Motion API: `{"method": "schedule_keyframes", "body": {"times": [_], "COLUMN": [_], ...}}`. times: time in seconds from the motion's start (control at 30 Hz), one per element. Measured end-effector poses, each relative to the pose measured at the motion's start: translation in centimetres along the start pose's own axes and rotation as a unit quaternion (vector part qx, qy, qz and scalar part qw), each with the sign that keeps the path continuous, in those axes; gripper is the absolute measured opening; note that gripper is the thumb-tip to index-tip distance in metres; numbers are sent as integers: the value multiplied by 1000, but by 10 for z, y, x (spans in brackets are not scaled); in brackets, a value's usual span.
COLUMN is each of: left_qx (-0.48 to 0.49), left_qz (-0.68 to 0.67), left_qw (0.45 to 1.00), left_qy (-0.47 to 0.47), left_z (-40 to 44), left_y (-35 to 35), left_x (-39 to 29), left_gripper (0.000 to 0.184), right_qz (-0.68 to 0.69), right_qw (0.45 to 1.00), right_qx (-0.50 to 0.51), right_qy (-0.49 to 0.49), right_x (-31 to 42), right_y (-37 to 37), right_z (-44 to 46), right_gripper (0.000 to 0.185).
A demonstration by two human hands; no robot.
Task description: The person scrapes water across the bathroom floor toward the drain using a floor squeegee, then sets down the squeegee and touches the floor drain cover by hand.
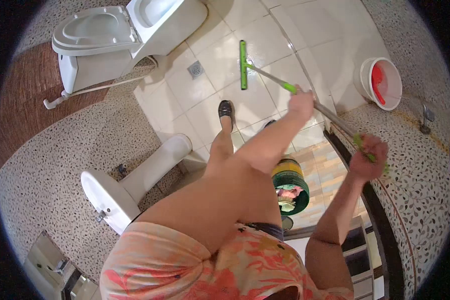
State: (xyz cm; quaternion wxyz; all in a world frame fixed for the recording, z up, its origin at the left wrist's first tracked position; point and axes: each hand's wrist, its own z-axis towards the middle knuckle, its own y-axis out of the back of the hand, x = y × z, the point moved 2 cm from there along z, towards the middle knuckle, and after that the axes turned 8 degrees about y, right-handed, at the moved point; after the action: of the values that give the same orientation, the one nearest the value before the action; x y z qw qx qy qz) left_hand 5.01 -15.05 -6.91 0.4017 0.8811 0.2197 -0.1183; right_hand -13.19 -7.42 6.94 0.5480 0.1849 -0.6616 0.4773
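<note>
A green floor squeegee (243,75) stands with its blade on the wet-looking white tiles, below the top edge of the view. Its metal pole slants down to the right. My left hand (301,103) is closed around the pole just past the lower green joint. Farther up, my right hand (369,157) is wrapped round the green grip at the pole's end, slightly blurred. A dark shoe (225,108) on one foot shows near the blade; the other shoe is mostly hidden behind my left forearm.
A floor drain (196,69) lies left of the blade. At upper left is a toilet (92,30), at lower left a pedestal sink (107,197). A white bucket (365,80) with a red item (378,82) stands right. A green basket (301,204) holds cloths near the doorway.
</note>
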Motion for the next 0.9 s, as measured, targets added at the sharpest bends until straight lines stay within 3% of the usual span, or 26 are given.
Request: {"method": "schedule_keyframes", "body": {"times": [0.1,0.17,0.2,0.27,0.3,0.37,0.4,0.43,0.5,0.53,0.6,0.63,0.7,0.8,0.83,0.9], "left_qx": [-21,0,-1,-215,-215,-48,-37,-74,-177,-174,-205,-207,-163,-172,-168,-178], "left_qz": [14,73,74,125,123,68,77,63,53,18,-4,-9,23,-38,-60,-92], "left_qw": [999,997,996,969,969,995,996,995,981,983,974,974,974,969,968,966], "left_qy": [25,37,40,-10,-10,46,16,-1,-54,-54,-96,-96,-154,-172,-176,-163], "left_z": [-7,-3,1,6,6,14,15,16,32,41,83,110,143,122,110,85], "left_y": [25,39,33,32,45,78,104,128,167,193,224,231,237,234,238,227], "left_x": [45,68,85,109,112,122,118,111,99,90,90,103,130,165,174,201], "left_gripper": [29,29,29,27,27,21,17,17,17,22,26,26,27,22,21,19], "right_qz": [21,134,136,126,125,76,87,85,93,91,-93,-95,-112,-86,-46,-92], "right_qw": [991,989,989,990,991,992,987,986,954,953,925,923,866,885,896,871], "right_qx": [-124,15,16,36,38,95,135,139,284,286,339,343,450,438,410,456], "right_qy": [-44,-59,-61,-42,-42,-18,-21,-21,39,38,142,143,185,134,165,159], "right_x": [-30,-39,-45,-55,-57,-56,-53,-43,-25,-28,-42,-57,-89,-102,-112,-91], "right_y": [-25,-63,-73,-89,-104,-139,-157,-176,-218,-235,-271,-287,-316,-332,-331,-347], "right_z": [-29,-38,-42,-47,-47,-41,-35,-25,-7,-1,11,14,6,-32,-49,-71], "right_gripper": [6,6,6,7,7,9,12,12,16,16,20,20,21,22,23,25]}}
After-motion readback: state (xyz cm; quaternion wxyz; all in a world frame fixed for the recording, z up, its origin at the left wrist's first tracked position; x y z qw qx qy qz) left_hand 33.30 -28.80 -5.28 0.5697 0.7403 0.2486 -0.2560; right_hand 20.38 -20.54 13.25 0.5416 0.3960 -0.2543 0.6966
